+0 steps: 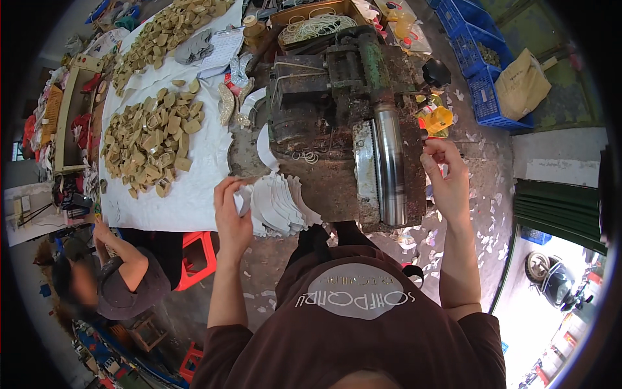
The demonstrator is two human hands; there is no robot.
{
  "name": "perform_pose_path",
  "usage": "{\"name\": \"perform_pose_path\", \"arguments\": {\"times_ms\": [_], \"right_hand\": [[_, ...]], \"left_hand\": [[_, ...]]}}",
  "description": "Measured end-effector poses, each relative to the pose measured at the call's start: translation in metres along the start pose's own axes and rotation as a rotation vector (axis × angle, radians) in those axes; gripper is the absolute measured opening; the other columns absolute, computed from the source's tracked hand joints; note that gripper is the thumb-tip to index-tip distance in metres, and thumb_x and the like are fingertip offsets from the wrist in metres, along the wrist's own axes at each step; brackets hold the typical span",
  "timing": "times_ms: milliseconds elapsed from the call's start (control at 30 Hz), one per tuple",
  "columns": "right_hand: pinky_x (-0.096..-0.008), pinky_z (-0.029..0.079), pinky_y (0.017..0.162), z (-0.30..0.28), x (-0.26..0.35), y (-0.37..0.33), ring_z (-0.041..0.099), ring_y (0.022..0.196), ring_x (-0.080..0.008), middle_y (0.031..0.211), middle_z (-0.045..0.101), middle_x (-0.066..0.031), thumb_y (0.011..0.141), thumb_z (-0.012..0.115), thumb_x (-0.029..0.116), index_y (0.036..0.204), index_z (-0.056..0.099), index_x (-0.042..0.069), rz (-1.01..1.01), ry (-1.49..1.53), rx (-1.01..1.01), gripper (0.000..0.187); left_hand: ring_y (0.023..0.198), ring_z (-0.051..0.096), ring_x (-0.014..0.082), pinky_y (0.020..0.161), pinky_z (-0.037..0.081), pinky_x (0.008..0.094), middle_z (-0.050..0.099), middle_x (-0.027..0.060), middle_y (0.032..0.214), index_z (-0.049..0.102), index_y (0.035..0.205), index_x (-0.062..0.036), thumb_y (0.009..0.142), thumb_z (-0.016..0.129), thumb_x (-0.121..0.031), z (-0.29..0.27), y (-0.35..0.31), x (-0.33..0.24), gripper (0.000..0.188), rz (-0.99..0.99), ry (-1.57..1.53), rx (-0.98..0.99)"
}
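A stack of thin, white, curved cut pieces [277, 204] lies at the near left corner of the machine's bed. My left hand [233, 217] is closed round the left end of this stack, with white edges showing beside the fingers. To the right of the machine, my right hand [448, 181] is raised by the bed's edge, with thumb and forefinger bent toward each other. What they hold, if anything, is too small to tell. Between my hands stands a worn green machine [304, 97] with a shiny steel roller [391, 165] and a toothed metal strip [365, 165] beside it.
Piles of brownish-green pieces [155, 139] cover part of the white-sheeted table [194, 207] at left. Another person [123, 279] sits there beside a red stool [197, 259]. Blue crates [483, 97] line the far right. White scraps [479, 223] litter the floor. A wooden tray [337, 8] holds pale cord.
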State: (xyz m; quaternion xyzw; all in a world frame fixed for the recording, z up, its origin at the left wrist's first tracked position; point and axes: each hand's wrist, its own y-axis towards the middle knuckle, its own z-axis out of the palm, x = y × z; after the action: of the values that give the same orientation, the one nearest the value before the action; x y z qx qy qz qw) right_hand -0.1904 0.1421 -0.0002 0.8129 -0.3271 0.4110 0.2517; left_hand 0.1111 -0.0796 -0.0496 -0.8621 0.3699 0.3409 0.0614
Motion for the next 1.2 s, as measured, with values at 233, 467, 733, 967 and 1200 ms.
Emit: {"name": "perform_pose_path", "arguments": {"times_ms": [233,467,733,967,1200], "right_hand": [[-0.0291,0.047,0.074,0.008,0.002,0.000,0.058,0.079,-0.0153,0.088,0.062,-0.0076,0.086,0.064,0.004,0.108,0.060,0.000,-0.011,0.076,-0.022,0.023],[-0.0324,0.048,0.070,0.023,0.043,-0.011,0.058,0.077,-0.0217,0.084,0.060,-0.0095,0.080,0.068,0.001,0.098,0.061,0.001,-0.264,0.131,0.156,0.020],[-0.0396,0.037,0.086,0.074,0.070,-0.035,0.045,0.102,-0.0313,0.114,0.052,-0.0095,0.069,0.074,0.005,0.092,0.064,0.006,-0.387,0.027,0.051,0.025],[-0.0409,0.038,0.084,0.052,0.056,-0.024,0.056,0.090,-0.0261,0.093,0.060,-0.0076,0.067,0.070,-0.001,0.087,0.058,0.007,-0.397,0.134,0.098,0.025],[-0.0370,0.045,0.069,-0.036,0.018,0.017,0.058,0.074,-0.0318,0.076,0.061,-0.0109,0.083,0.060,0.005,0.086,0.058,0.005,0.007,-0.235,0.237,0.003]], "left_hand": [[0.105,0.051,0.0356,0.089,0.041,0.0444,0.051,0.0162,0.116,0.054,0.106,-0.0013,0.062,0.054,0.012,-0.005,-0.043,0.016,0.045,-0.002,0.286,0.596],[0.114,0.050,0.0276,0.096,0.040,0.0385,0.052,0.0149,0.117,0.055,0.110,0.0008,0.072,0.062,0.004,-0.006,0.011,-0.049,0.039,-0.120,-0.642,0.325],[0.119,0.047,0.0208,0.102,0.038,0.0363,0.048,0.0117,0.126,0.050,0.121,-0.0017,0.086,0.061,-0.008,0.045,0.016,-0.129,0.037,-0.179,-1.710,0.349],[0.097,0.052,0.0116,0.087,0.043,0.0277,0.054,0.0045,0.106,0.051,0.119,-0.0028,0.088,0.055,-0.003,0.049,0.015,-0.142,0.031,-0.342,-1.395,0.163],[0.093,0.051,0.0151,0.083,0.043,0.0295,0.053,0.0054,0.099,0.049,0.120,-0.0034,0.085,0.056,0.000,0.046,0.026,-0.105,0.036,-0.172,-0.663,0.280]]}}
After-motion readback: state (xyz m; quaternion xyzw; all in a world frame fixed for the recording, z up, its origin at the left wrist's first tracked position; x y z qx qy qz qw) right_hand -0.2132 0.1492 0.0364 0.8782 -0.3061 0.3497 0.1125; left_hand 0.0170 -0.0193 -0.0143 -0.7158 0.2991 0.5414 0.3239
